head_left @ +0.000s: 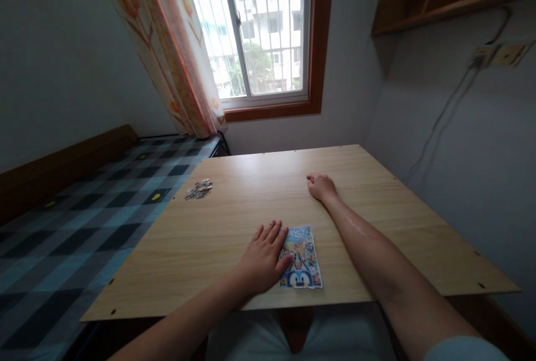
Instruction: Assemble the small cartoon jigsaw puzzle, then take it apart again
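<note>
A colourful picture sheet (302, 255) lies flat near the table's front edge, with a blue and white cartoon face at its lower end and a slightly wavy outline. My left hand (266, 255) rests palm down at the sheet's left side, fingers stretched out, its fingertips and thumb overlapping the sheet's left edge. Farther off to the right, my right hand (321, 186) rests on the tabletop, its fingers curled in. Nothing shows in it. A small heap of multicoloured pieces (200, 189), like jigsaw pieces, sits near the table's left edge, apart from both hands.
The light wooden table (251, 182) has small dark holes along its edges. A bed with a checked cover (125, 193) stands along its left side. Behind are a curtain (167, 42) and a window (268, 31). A shelf (456, 3) and a cable (444, 109) are on the right.
</note>
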{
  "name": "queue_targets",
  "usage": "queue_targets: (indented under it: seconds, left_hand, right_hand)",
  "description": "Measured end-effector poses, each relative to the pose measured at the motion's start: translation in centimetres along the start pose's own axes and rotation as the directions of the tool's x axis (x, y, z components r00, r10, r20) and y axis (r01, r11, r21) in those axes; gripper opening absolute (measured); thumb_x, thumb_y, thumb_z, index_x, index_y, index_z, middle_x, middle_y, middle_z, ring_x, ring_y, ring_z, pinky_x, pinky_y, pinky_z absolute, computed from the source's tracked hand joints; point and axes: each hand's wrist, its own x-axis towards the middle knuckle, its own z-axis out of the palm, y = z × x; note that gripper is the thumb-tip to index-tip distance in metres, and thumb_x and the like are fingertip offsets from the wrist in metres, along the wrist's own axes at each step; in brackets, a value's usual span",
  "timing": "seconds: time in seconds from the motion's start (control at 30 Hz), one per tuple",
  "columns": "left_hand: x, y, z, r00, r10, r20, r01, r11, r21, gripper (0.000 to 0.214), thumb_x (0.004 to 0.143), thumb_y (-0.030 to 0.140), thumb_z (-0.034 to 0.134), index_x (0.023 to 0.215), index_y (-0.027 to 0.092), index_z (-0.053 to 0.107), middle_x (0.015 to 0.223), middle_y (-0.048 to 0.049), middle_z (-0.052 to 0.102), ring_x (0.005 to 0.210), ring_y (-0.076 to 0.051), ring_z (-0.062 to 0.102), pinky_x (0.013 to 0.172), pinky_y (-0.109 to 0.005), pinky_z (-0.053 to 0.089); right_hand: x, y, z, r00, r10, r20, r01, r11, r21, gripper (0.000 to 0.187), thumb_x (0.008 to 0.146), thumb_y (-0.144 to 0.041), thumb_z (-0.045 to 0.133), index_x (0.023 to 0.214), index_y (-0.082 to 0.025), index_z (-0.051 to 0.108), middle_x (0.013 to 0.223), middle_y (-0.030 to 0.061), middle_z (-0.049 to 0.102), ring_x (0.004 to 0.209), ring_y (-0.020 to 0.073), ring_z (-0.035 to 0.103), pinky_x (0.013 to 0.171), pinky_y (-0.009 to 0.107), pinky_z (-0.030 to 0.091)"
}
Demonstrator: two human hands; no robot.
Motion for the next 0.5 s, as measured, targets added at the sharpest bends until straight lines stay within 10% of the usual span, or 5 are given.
queue_targets:
  seconds: [0.5]
  left_hand:
    - [-1.6, -1.0, 0.7, 0.998, -0.025, -0.060, 0.024, 1.000, -0.018, 0.069, 0.097, 0.058, 0.040, 0.155, 0.023, 0.034, 0.164, -0.0095, 0.026, 0.152, -0.027, 0.022, 0.125, -0.049, 0.018]
  right_hand:
    - [0.2, 0.3, 0.4, 1.000, 0.000, -0.029, 0.000, 1.000, -0.005, 0.032, 0.089, -0.026, 0.053, 0.112, -0.025, 0.075, 0.119, 0.0052, 0.073, 0.110, 0.0211, 0.065, 0.098, 0.028, 0.044]
